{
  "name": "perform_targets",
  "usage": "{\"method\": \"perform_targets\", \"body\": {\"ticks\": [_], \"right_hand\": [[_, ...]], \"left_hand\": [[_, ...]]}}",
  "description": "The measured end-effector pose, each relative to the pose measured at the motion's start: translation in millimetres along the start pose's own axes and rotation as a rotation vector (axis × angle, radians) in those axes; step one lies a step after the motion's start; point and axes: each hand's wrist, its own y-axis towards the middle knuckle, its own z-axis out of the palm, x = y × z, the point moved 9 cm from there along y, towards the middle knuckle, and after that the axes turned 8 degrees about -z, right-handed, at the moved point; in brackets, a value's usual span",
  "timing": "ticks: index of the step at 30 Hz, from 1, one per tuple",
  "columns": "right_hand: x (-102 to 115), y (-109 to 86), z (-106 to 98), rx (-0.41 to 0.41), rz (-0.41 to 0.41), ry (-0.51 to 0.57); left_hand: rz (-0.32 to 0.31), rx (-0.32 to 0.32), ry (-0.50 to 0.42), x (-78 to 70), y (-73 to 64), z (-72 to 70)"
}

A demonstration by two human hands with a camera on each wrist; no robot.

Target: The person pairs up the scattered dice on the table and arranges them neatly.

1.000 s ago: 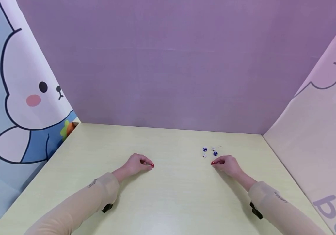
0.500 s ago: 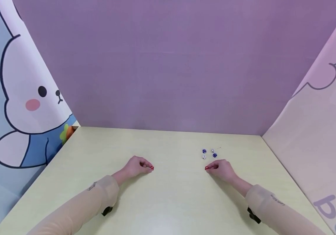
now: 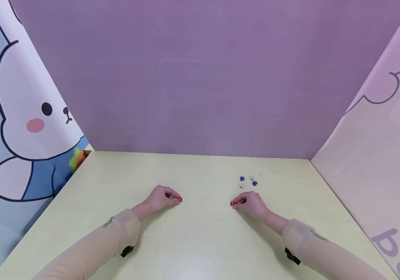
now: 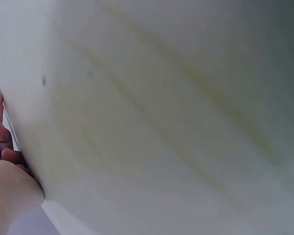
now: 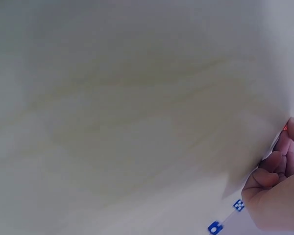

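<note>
Between the thumb and fingertips of my left hand [image 3: 160,197] is a small red die [image 3: 180,199], held at the table surface left of centre. My right hand [image 3: 252,204] pinches another red die [image 3: 232,203], to the right of the first with a gap of bare table between them. In the left wrist view only part of the left hand [image 4: 10,166] shows, a sliver of red at its fingertips. The right wrist view catches the right hand [image 5: 277,181] at its edge, a bit of red die [image 5: 285,128] between thumb and finger.
Behind my right hand lie two blue dice, one at the left [image 3: 242,178] and one at the right [image 3: 254,183], with two white dice [image 3: 241,186] among them. A purple wall [image 3: 200,85] closes the table's [image 3: 200,241] far edge; printed panels flank both sides.
My right hand has slid left and slightly nearer with its red die, away from the blue and white dice. The left hand stays in nearly the same place, still pinching its die.
</note>
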Motion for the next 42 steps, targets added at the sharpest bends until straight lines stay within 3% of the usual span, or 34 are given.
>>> {"method": "perform_targets", "body": {"ticks": [21,26,35,42], "right_hand": [[57.5,12.9,46.0,0.079,-0.126,0.011],[69.6,19.6,59.4,0.095,-0.125,-0.003],[92.1,36.1,79.9,0.127,-0.155,-0.038],[100.0,45.1,87.2,0.124,-0.124,-0.048]], "left_hand": [[0.007,0.0,0.003,-1.2,0.4,-0.2],[-0.009,-0.002,-0.012,-0.8,-0.2,-1.5],[0.027,-0.003,0.004,-0.8,0.2,-2.0],[0.03,0.003,-0.004,-2.4,-0.4,-1.7]]}}
